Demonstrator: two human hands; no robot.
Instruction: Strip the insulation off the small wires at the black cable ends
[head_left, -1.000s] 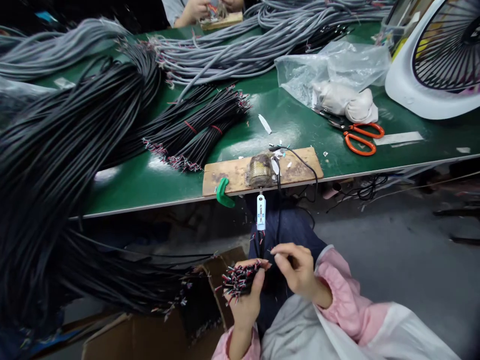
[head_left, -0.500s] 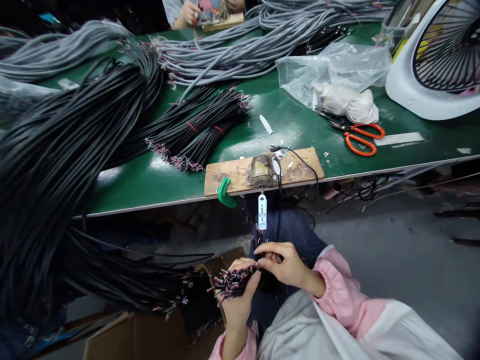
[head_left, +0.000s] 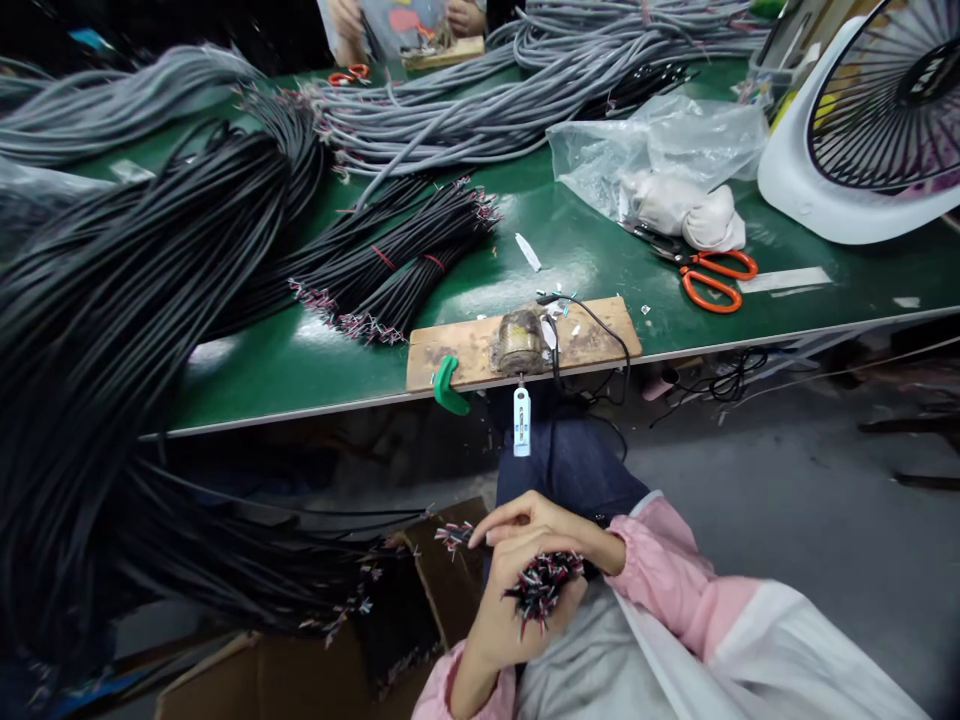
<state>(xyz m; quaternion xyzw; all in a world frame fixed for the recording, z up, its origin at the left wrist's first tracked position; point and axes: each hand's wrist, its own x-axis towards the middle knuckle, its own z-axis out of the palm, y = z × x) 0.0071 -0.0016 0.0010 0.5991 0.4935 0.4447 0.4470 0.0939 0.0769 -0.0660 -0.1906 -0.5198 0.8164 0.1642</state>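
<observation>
My left hand is closed around a bundle of short black cables, whose stripped red, white and black wire ends face up toward me. Just behind it, my right hand reaches across with its fingers pointing left, bent over the cables. A second tuft of wire ends sticks out past those fingertips. The left hand partly hides the right one's grip. Beyond both hands, a light-blue clip-like piece juts from a small motor-like device on a wooden board.
A green clamp grips the board at the table edge. Long black cables hang over the left side above a cardboard box. Tied cables, orange-handled scissors, a plastic bag and a white fan lie farther back. Another person's hand shows at the top.
My left hand has moved right with the cable bundle, turning it. My right hand has shifted behind it, its fingers now pointing left. Across the table, the other person's scissors now lie down.
</observation>
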